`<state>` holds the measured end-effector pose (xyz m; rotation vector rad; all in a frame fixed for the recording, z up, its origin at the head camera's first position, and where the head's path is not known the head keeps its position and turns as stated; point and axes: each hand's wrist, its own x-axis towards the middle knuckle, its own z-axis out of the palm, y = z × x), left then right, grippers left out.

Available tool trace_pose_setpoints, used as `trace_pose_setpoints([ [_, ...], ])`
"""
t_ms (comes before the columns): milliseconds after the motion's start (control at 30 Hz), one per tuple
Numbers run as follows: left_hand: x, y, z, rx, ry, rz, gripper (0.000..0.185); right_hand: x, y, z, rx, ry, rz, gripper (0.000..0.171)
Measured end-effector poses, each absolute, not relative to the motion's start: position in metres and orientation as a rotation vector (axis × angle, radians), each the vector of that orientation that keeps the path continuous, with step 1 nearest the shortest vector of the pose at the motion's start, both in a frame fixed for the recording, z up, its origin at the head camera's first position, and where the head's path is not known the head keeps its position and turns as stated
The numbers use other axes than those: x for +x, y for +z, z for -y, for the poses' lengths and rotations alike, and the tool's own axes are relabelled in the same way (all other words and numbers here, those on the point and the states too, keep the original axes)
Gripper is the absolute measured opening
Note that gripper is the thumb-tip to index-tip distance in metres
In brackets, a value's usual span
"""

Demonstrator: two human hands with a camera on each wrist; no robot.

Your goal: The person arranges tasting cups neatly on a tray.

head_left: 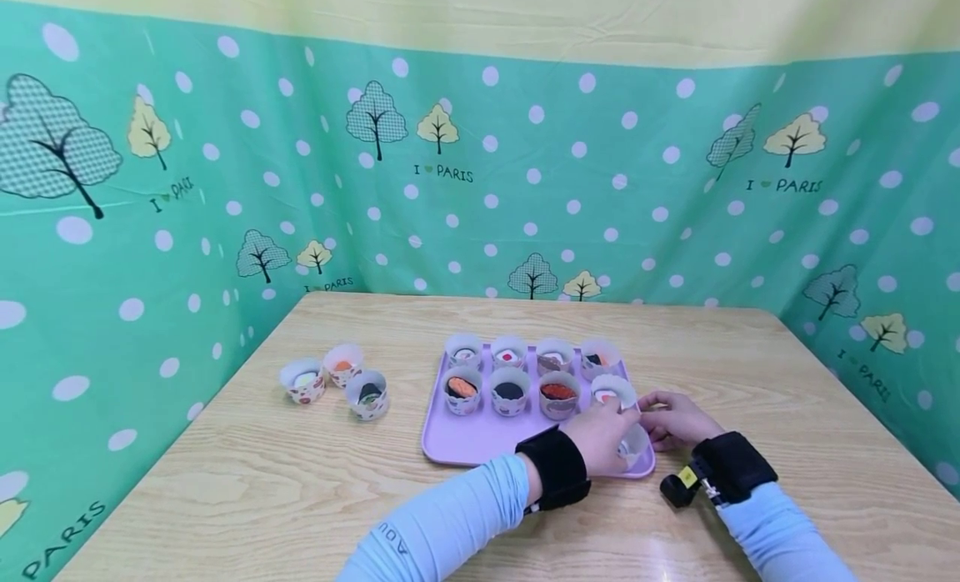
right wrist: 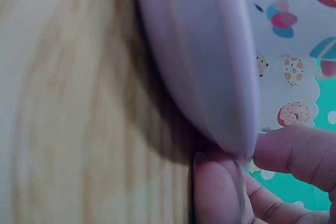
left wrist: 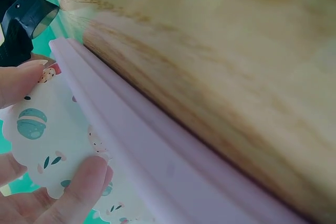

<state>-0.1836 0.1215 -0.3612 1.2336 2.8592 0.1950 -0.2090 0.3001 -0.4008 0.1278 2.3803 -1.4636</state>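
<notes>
**Paper cup going onto the tray's near right corner**

Judged mid-placement: left hand [head_left: 600,436] pinching a printed paper cup [left wrist: 47,145], thumb and a finger curled on its wall, as seen from the left wrist view, right beside the lilac rim of the tray [head_left: 465,444]. Right hand [head_left: 675,417] at the tray's right edge, fingertips [right wrist: 294,153] curled against and under the rim, seemingly steadying it.

Cup held at the front right corner of the tray, just this side of the nearest filled cup [head_left: 613,390] in the front row. Seemingly tipped, mouth turned partly toward the right hand rather than straight up; long axis therefore leaning off vertical, though mostly hidden behind the fingers. Contents not visible.

Next, in all likelihood: righting the cup so the mouth faces up, lowering it flat on the tray beside the pinch, then easing thumb and finger apart without dragging the thin wall.

Away to the left of both hands, three loose cups [head_left: 333,380] on the wooden table [head_left: 247,482].
</notes>
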Motion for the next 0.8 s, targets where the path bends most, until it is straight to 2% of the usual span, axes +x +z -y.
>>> trace_pose_setpoints([
  [600, -0.179, -0.349, -0.119, 1.199, 0.169, -2.884, 0.056, -0.207, -0.401, -0.3, 0.13, -1.445, -2.404, 0.043],
  [800, -0.176, -0.335, -0.113, 1.281, 0.098, -2.951, 0.053, -0.208, -0.403, -0.303, 0.09, -1.472, -2.383, 0.043],
])
